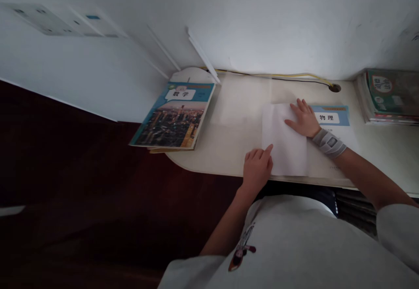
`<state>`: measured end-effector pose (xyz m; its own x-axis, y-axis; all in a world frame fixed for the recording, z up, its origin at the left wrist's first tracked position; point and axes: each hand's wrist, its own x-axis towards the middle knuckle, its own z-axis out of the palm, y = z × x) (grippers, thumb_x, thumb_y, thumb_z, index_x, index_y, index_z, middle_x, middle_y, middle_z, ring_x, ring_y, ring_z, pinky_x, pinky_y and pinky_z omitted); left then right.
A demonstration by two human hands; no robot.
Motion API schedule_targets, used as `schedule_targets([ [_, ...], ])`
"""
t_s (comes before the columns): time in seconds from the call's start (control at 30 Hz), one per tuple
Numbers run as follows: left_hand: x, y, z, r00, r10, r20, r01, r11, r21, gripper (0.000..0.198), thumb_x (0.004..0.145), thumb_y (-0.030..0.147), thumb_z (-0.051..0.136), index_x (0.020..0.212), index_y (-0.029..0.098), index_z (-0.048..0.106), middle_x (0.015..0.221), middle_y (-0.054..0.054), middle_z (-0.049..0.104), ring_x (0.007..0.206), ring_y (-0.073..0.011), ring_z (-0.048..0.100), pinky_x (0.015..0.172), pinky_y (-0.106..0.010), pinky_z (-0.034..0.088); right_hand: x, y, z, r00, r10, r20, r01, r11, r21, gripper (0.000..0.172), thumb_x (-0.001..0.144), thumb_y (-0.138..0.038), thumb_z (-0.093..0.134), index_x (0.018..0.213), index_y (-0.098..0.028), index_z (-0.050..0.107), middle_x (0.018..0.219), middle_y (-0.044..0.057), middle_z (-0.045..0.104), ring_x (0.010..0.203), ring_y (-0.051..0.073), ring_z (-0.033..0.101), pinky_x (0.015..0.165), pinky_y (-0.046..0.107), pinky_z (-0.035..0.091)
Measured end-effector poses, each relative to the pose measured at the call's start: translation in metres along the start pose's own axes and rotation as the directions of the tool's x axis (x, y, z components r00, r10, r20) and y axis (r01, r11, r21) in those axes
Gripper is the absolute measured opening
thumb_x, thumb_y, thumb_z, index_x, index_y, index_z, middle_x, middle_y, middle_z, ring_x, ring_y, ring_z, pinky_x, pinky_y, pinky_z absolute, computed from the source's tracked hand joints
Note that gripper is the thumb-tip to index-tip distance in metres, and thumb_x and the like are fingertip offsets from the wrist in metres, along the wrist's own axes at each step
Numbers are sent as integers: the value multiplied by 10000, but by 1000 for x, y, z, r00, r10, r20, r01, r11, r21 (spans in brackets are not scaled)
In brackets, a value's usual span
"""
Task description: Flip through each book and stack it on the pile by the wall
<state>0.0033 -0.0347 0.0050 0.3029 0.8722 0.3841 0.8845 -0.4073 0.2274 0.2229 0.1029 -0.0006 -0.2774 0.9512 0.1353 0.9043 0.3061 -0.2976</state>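
Observation:
A white sheet of paper [284,153] lies on the desk, its right side against or over the left part of a physics textbook [342,116] with a blue band on its cover. My right hand [304,119], a grey band on its wrist, lies flat with fingers spread across the paper's upper right and the book. At the paper's lower left edge is my left hand [258,166]. Its fingers are curled, with the index finger pointing forward along that edge and the thumb close to it. Whether the sheet is fixed to the book is hidden.
A mathematics textbook [173,116] lies at the desk's left end, jutting past its rounded edge. Several stacked books [393,97] stand at the right. A yellow cable [294,75] runs along the wall to a hole [334,88] in the desk [229,136].

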Motion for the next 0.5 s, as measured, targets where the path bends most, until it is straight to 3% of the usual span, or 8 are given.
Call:
schedule_targets([
  [0.17,2,5,-10,999,3,-32,-2,999,51,329,876,143,472,1165,162,628,743,-66,645,788,-214,586,744,-348,413,2,-2,-3,999,12,37,-10,999,-46,731,845,-580,439,1434,-153,376,1542,178,242,1423,368,171,1091,564,216],
  [0.33,1,10,-10,1000,16,19,-17,998,61,299,900,186,477,1160,161,623,813,-86,673,828,-221,603,766,-358,426,5,-9,6,998,62,6,-62,996,-61,684,856,-523,439,1434,-164,374,1532,176,265,1418,376,182,1069,598,224],
  [0.43,0,20,-8,988,151,22,-151,989,-8,361,912,352,507,1208,160,584,1046,-119,681,998,-243,598,892,-401,423,10,-12,14,998,52,-35,-52,999,-8,666,867,-480,429,1454,-178,336,1535,164,265,1422,363,178,1059,620,226],
  [0.5,0,29,-5,943,331,30,-328,943,-61,399,914,402,498,1231,168,561,1204,-113,638,1155,-245,544,1014,-420,368,16,-9,14,998,57,-37,-56,998,29,647,884,-463,405,1456,-170,333,1536,159,267,1425,347,183,1069,598,238],
])
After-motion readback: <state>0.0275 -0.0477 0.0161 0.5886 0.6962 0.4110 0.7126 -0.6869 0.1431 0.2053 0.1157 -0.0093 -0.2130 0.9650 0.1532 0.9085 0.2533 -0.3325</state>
